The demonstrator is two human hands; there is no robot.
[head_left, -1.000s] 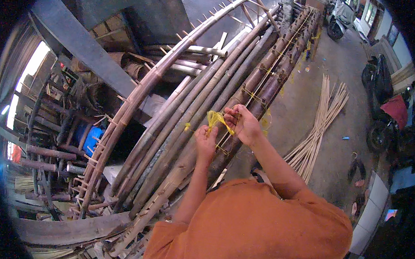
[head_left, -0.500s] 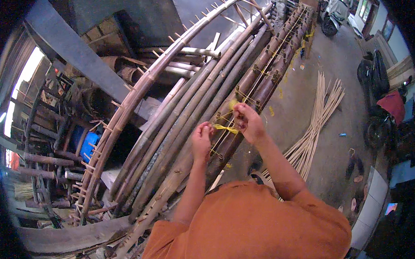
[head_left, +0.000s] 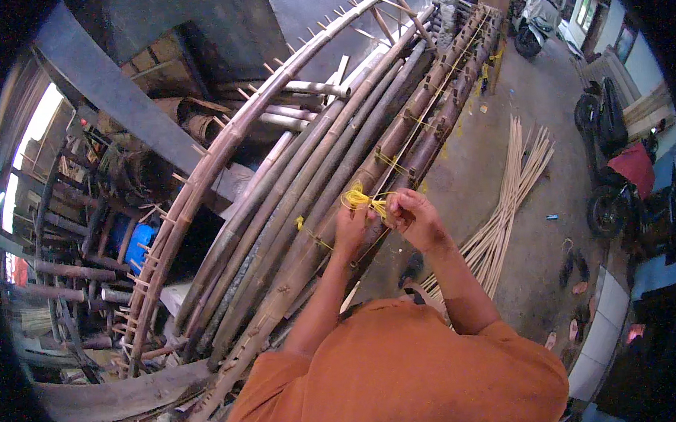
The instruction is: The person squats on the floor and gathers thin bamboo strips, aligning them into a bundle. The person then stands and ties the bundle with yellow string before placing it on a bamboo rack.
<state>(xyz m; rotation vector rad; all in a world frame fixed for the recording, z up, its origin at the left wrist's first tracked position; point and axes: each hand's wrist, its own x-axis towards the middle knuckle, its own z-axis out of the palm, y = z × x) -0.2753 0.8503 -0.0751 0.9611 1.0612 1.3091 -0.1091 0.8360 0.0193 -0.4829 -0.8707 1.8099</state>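
Note:
A looped bundle of yellow twine (head_left: 355, 196) stands out of the closed fingers of my left hand (head_left: 350, 231). Just to its right, my right hand (head_left: 419, 219) is closed in a pinch, with a strand of the same twine between the two hands. Both hands are over a pair of long brown bamboo poles (head_left: 422, 104) that lie side by side. Short dark pegs stick up along these poles, and thin cord is tied across and along them. My hands hide part of the near stretch of the poles.
Several loose bamboo poles (head_left: 306, 164) lie to the left, beside a curved bamboo rail with pegs (head_left: 224, 140). On the floor at right is a bundle of thin pale sticks (head_left: 505, 205). Motorbikes (head_left: 610, 209) stand along the right wall. A blue container (head_left: 140, 246) is at far left.
The yellow twine bundle, earlier by my right hand, is now in my left hand. My left hand has moved right, and my right hand has moved slightly down and to the right.

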